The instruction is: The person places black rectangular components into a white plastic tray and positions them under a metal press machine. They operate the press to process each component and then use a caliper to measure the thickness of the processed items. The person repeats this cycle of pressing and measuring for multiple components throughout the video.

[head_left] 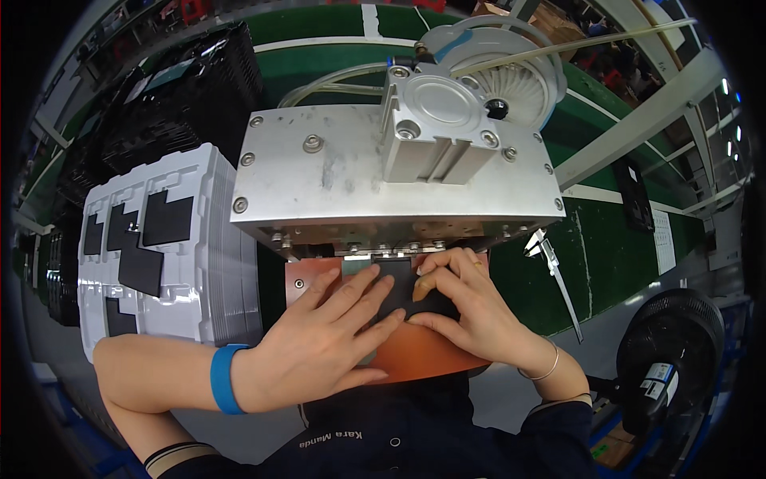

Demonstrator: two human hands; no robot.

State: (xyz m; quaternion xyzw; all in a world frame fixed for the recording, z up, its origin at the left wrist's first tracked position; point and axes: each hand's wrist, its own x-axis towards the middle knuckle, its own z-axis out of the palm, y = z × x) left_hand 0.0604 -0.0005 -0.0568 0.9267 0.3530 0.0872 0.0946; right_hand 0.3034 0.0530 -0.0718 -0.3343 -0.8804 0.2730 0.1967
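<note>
A flat black piece (pixel 391 291) lies on the orange plate (pixel 423 351), its far end at the lower front of a silver metal press (pixel 343 172). My left hand (pixel 327 339) rests flat with fingers spread, fingertips on the black piece's left side. My right hand (pixel 467 307) is curled over the right part of the piece, thumb at its near edge and index finger above; one finger wears a tan finger cot. The fingers partly hide the piece's outline. On top of the press stands a square air cylinder (pixel 443 104).
Left of the press is a stack of white trays (pixel 219 263) with several black cut pieces (pixel 167 219) on top. Black trays (pixel 183 104) are piled behind it. Calipers (pixel 554 271) lie on the green bench to the right, near a black fan (pixel 670 343).
</note>
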